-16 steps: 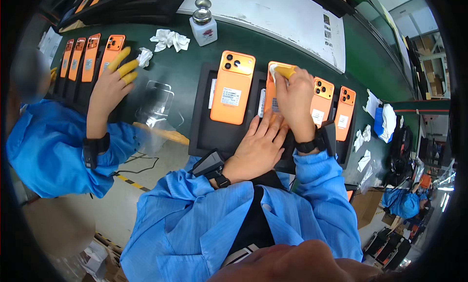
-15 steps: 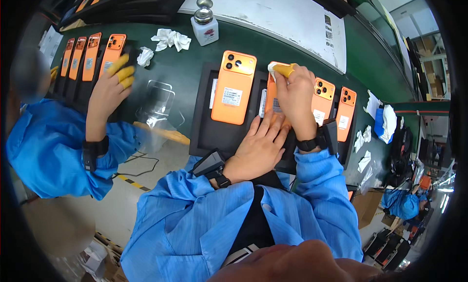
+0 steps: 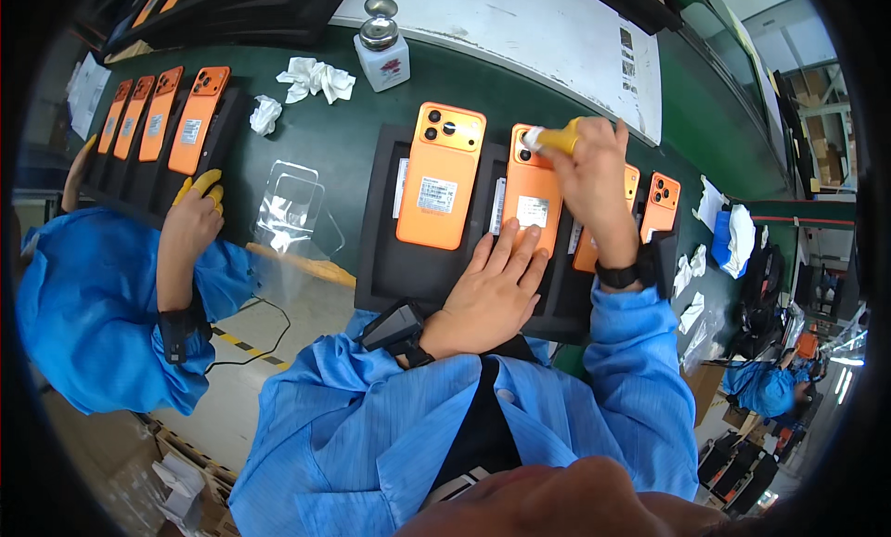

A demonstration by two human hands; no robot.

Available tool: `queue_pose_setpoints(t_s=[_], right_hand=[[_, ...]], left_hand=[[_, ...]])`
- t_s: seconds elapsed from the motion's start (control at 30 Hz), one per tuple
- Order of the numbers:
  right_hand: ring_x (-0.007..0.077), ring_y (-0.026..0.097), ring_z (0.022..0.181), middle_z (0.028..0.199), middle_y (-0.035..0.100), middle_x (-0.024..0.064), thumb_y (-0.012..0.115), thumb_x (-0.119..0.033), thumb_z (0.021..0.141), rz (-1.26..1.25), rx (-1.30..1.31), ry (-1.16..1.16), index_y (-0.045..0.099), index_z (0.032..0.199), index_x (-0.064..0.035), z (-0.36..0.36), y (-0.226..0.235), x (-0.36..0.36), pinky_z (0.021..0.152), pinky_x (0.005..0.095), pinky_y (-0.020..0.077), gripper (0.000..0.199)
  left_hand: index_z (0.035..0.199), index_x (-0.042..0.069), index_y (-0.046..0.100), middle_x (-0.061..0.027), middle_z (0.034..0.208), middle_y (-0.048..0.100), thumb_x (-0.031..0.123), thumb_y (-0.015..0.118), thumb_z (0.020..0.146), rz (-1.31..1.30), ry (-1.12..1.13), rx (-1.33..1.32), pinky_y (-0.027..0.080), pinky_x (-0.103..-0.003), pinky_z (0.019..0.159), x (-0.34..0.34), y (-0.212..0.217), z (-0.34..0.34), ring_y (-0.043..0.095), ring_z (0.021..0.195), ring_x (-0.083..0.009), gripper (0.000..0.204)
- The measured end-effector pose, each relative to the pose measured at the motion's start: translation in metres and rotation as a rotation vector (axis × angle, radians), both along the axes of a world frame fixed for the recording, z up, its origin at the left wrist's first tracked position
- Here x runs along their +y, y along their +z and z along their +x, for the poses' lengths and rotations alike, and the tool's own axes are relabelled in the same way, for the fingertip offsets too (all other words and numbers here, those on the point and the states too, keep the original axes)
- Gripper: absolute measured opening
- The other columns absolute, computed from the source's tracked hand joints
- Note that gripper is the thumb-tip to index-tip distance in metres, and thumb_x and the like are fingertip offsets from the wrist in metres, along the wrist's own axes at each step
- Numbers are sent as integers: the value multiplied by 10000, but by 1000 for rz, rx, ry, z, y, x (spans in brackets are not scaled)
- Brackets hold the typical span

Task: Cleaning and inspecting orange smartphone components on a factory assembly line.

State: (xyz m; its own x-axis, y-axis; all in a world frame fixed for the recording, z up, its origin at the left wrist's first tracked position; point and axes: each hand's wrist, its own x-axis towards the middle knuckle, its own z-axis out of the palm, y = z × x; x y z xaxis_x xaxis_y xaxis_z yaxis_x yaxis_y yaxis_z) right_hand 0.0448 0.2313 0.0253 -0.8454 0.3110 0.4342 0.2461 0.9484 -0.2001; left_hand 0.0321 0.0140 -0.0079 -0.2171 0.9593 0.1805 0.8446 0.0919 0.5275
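The orange phone (image 3: 531,203) under the left hand (image 3: 489,291) looked like smooth, satin plastic with a paper label. The right hand (image 3: 592,170) held a yellow plastic tool (image 3: 555,138). The black tray (image 3: 385,258) looked matt, the green belt (image 3: 343,138) dull and rubbery, the white wipes (image 3: 316,77) crumpled cloth or paper, and the blue sleeves (image 3: 631,370) woven cloth.

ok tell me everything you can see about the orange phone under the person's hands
The orange phone lies back-up and flat in a black tray, second in a row of like phones. Its glossy orange back looks like plastic, with a camera block at the top corner and a white label near the middle. The left hand presses its lower end with spread fingers. The right hand holds a small yellow tool, whose white tip meets the camera area.
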Motion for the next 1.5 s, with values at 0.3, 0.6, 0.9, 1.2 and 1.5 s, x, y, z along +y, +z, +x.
queue_pose_setpoints(t_s=[0.3,0.6,0.9,1.2,1.5], right_hand=[[278,573,1025,932,634,65,731,-245,852,115,112,-139,786,932,-168,-21,-26,-2,1037,663,323,124],[325,570,992,949,636,99,747,-243,820,172,72,-186,747,872,-39,-12,-25,-9,1008,686,323,211],[312,577,987,912,642,79,760,-242,797,117,125,-235,764,876,-91,-3,-29,-6,1055,668,294,171],[321,565,1002,931,632,98,682,-255,880,35,68,-383,775,985,-149,4,-19,2,1064,668,289,176],[309,570,1007,927,644,83,681,-224,893,158,148,-310,768,955,-143,8,-26,-3,1038,681,316,134]], left_hand=[[1394,49,558,-201,1519,429,308,690,876,17,-2,14,320,-527,1139,4,0,-2,329,1446,-427,595],[1403,68,556,-182,1521,439,296,690,871,-1,27,44,338,-529,1124,2,1,2,339,1445,-419,593],[1387,69,571,-175,1515,448,292,685,876,13,3,38,353,-523,1113,3,0,1,353,1435,-418,569],[1378,64,572,-181,1510,448,275,677,883,33,4,61,365,-533,1100,4,3,0,353,1432,-424,548],[1378,64,567,-185,1495,463,266,676,873,43,18,90,373,-539,1090,5,4,-1,381,1409,-424,554]])
